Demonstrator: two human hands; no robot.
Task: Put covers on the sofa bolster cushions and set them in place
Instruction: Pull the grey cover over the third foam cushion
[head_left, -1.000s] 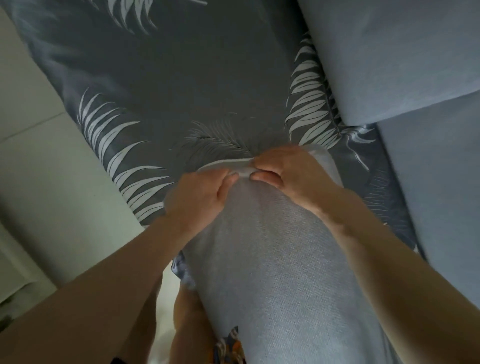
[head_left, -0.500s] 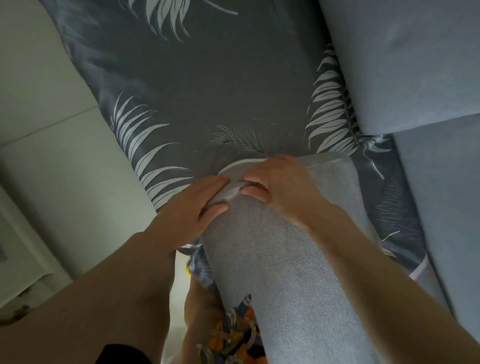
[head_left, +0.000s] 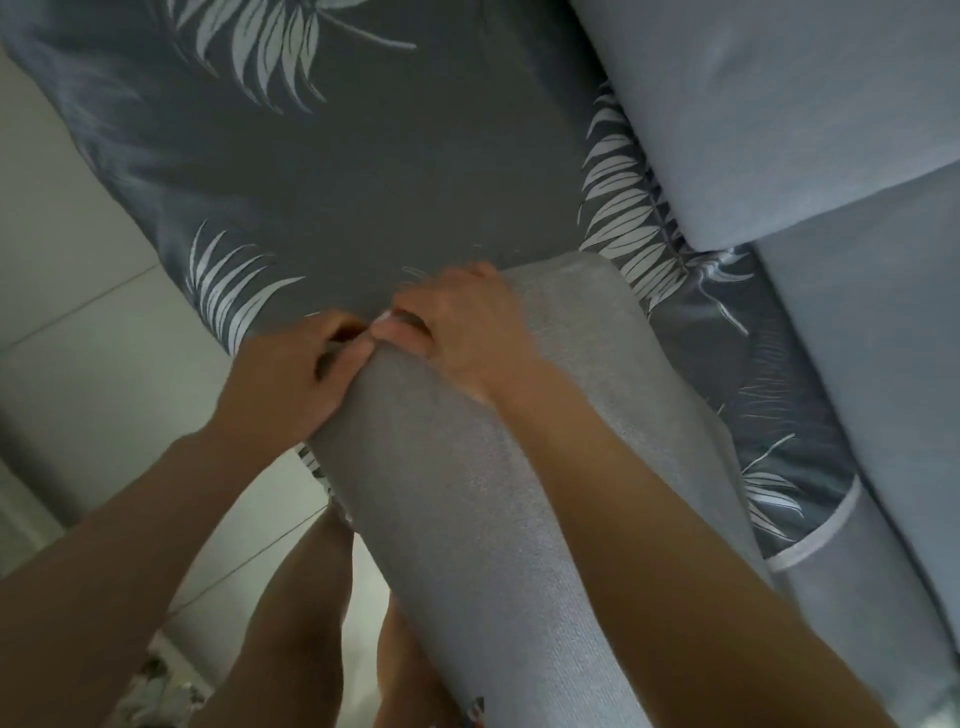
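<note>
One long, cylindrical bolster cushion in a light grey woven cover (head_left: 519, 493) runs from the bottom of the view up toward the middle, its far end resting on a dark grey sofa seat cover printed with white fern leaves (head_left: 363, 171). Two bare hands meet at that far end, close together and almost touching. The left hand (head_left: 291, 374) sits at the cushion's left edge with its fingers curled, pinching the grey fabric at the rim; the right hand (head_left: 462, 327) lies over the top of the end, its fingers bent down and gripping the same edge just beside the left thumb. The cushion's end face is hidden behind both hands, so whether there is a zip or opening there cannot be made out. To the right lie two plain pale blue-grey sofa cushions (head_left: 779, 104), one above the other, both cut off by the frame. One white piping strip (head_left: 815, 540) crosses the seat's lower right corner. White floor tiles (head_left: 78, 338) show at the left, and two bare legs (head_left: 296, 623) stand below, partly covered by the forearms. The bolster's near end is cut off at the bottom edge.
</note>
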